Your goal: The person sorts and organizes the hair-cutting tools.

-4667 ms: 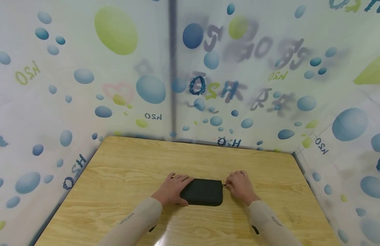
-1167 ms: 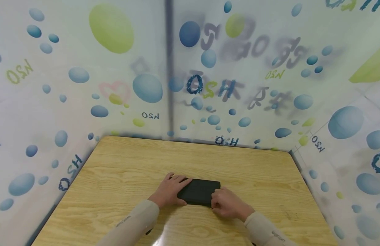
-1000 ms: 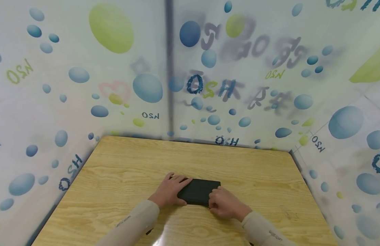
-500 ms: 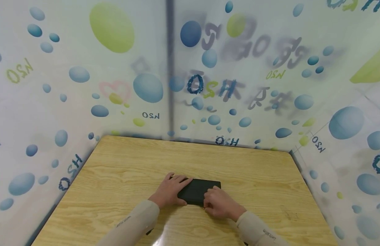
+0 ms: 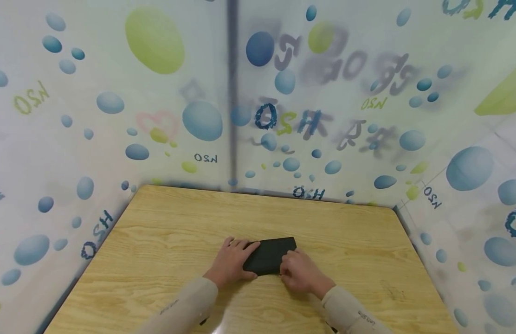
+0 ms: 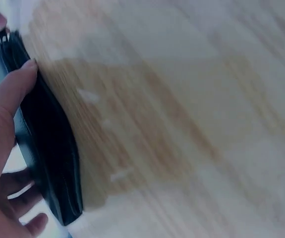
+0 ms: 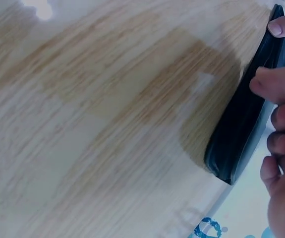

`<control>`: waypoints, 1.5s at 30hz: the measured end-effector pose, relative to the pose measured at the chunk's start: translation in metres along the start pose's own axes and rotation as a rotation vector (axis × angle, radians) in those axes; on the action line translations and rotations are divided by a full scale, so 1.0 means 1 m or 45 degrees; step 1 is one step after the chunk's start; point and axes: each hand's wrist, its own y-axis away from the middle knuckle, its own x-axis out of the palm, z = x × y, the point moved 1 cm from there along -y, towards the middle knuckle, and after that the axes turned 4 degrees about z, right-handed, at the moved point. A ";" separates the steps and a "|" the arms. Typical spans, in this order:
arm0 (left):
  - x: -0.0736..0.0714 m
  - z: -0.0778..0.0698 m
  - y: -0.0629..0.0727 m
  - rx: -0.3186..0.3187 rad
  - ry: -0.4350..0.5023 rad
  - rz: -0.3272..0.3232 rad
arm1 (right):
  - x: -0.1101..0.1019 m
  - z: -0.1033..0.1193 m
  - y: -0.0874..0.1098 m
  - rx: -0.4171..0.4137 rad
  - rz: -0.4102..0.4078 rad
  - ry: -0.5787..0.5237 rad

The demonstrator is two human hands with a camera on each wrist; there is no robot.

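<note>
A black zip case (image 5: pixel 268 256) sits on the wooden table, a little askew. My left hand (image 5: pixel 230 262) grips its left end, with the thumb on the near edge and the fingers over the far side. In the left wrist view the thumb of that hand (image 6: pixel 6 109) presses against the case (image 6: pixel 53 144). At the near right part of the case, my right hand (image 5: pixel 301 272) has its fingers curled and pinches the zipper pull (image 6: pixel 3 35), mostly hidden by the fingertips. The right wrist view shows the right thumb lying against the case (image 7: pixel 236 124).
The wooden tabletop (image 5: pixel 191 218) extends around the case on all sides. Behind it and to both sides stand pale walls (image 5: pixel 345 46) printed with blue and green drops.
My right hand has come from the case's right end round the corner and leftward along the near edge. The case's right end has just swung away from me. My left hand keeps its grip.
</note>
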 end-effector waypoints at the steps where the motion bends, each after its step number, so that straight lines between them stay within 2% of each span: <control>1: 0.001 -0.002 0.000 -0.025 -0.005 0.005 | 0.000 0.000 0.000 0.016 -0.025 0.012; 6: 0.001 -0.012 0.000 -0.143 -0.029 0.034 | 0.000 -0.003 -0.001 0.087 -0.145 0.068; 10: 0.001 -0.017 -0.001 -0.209 -0.033 0.063 | 0.002 -0.004 -0.002 0.112 -0.175 0.074; 21: 0.001 -0.018 0.001 -0.216 -0.071 0.050 | 0.007 -0.001 -0.005 0.089 -0.129 0.004; 25: 0.002 -0.022 -0.001 -0.243 -0.131 0.057 | 0.008 0.000 -0.006 0.132 -0.172 0.019; 31: 0.007 -0.035 -0.004 -0.324 -0.211 0.071 | 0.008 0.000 -0.007 0.230 -0.274 0.056; 36: 0.008 -0.049 -0.002 -0.395 -0.277 0.036 | 0.008 -0.004 -0.010 0.309 -0.295 0.061; 40: 0.005 -0.057 0.000 -0.445 -0.261 0.053 | 0.005 -0.010 -0.014 0.331 -0.306 0.080; 45: 0.000 -0.062 0.001 -0.454 -0.208 0.077 | 0.003 -0.020 -0.019 0.357 -0.310 0.115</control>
